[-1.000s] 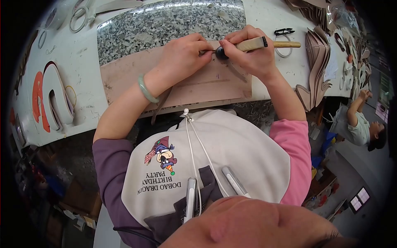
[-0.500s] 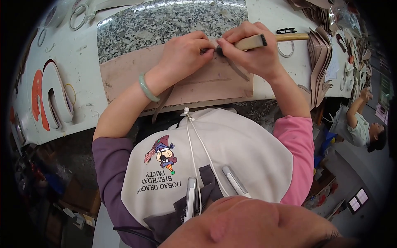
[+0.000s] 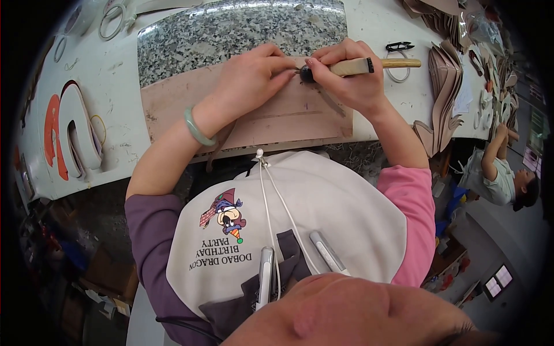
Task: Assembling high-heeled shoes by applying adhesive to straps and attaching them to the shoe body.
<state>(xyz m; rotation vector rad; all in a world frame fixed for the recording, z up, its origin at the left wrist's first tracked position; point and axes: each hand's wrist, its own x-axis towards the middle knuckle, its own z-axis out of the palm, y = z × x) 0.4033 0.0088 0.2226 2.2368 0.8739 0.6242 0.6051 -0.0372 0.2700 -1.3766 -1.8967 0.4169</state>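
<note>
- Right hand: closed around a wooden-handled tool, dark tip down on the leather.
- Left hand: fingertips pinched beside the tip, jade-green bangle at wrist.
- Tan leather sheet: flat, smooth, on speckled granite slab.
- Orange and white curved pieces: far left on white bench.

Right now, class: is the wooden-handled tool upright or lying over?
Lying over, nearly flat: the wooden-handled tool runs sideways in the right hand, tip by the left hand.
</note>
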